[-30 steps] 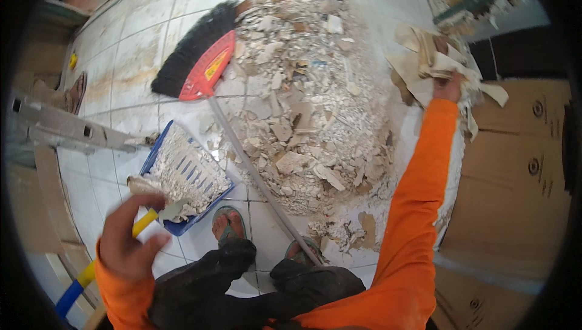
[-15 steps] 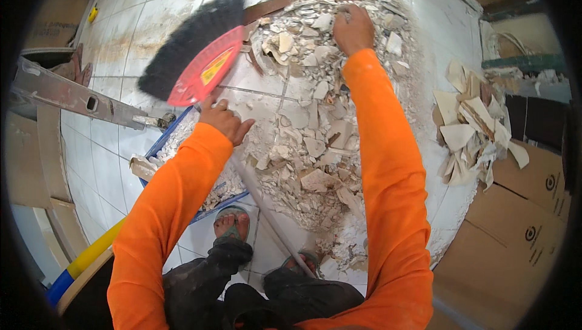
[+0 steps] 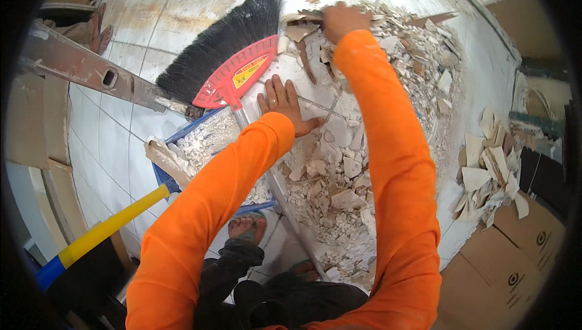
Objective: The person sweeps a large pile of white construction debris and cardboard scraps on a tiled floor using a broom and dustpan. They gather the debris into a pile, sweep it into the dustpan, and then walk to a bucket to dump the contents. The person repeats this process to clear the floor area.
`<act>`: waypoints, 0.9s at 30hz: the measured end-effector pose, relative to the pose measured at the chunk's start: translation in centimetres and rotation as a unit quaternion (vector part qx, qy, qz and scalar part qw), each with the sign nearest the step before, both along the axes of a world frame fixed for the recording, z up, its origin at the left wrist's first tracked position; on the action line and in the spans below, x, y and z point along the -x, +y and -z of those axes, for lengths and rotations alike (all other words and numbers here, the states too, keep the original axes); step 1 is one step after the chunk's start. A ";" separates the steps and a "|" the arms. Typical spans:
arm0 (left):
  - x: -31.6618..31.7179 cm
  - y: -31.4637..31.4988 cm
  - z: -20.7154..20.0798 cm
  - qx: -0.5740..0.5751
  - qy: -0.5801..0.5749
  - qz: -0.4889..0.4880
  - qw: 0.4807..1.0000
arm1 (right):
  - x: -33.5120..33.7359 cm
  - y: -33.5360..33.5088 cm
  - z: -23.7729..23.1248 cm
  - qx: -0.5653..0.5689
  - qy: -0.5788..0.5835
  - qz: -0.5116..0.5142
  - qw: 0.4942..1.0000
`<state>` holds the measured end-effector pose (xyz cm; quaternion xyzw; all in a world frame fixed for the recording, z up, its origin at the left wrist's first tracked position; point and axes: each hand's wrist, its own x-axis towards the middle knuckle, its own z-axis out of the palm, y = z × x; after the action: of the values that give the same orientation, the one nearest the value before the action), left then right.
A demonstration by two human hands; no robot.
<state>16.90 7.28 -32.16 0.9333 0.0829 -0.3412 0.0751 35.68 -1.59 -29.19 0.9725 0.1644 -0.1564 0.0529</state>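
My left hand (image 3: 282,102) lies flat with fingers spread on the tiled floor, next to the grey handle (image 3: 279,190) of a broom. The broom's red head (image 3: 239,75) and fan of black bristles (image 3: 224,39) point away from me to the far left. At the far end of a heap of broken plaster and tile rubble (image 3: 348,199), my right hand (image 3: 345,20) has its fingers curled down round pieces of rubble. Pale and dark brown bits show at its left side; its fingertips are hidden. Beneath my left forearm sits a blue tray (image 3: 162,175) filled with white rubble.
A yellow and blue pole (image 3: 118,224) reaches the tray from the lower left. A slotted metal bar (image 3: 91,75) juts in at left, near another person's foot (image 3: 100,33). Broken pale pieces (image 3: 485,172) and flattened cardboard (image 3: 503,257) lie at right. My feet stand by the tray.
My left hand has gone from beside the broom handle to flat on the floor, farther right. My right hand has moved to the far left end of the rubble. The view has shifted.
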 end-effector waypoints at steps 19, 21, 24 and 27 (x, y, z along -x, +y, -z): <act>-1.7 -0.5 -1.6 -0.028 0.112 -0.005 0.993 | -4.8 -5.1 1.9 -0.036 -0.053 -0.168 0.984; -1.8 -0.5 -1.6 -0.027 0.116 -0.003 0.993 | -4.7 -4.5 1.8 0.000 -0.039 -0.164 0.986; -1.6 -0.6 -1.5 -0.025 0.108 -0.002 0.994 | -4.4 -3.8 -1.5 0.029 0.071 -0.128 0.989; -1.6 -0.2 -1.6 -0.022 0.106 -0.002 0.994 | -2.3 -5.2 -2.7 -0.117 0.122 -0.024 0.985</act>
<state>18.47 7.06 -30.55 0.8932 0.0997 -0.4360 0.0466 37.95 -6.82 -26.45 0.9413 0.2106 -0.2520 -0.0782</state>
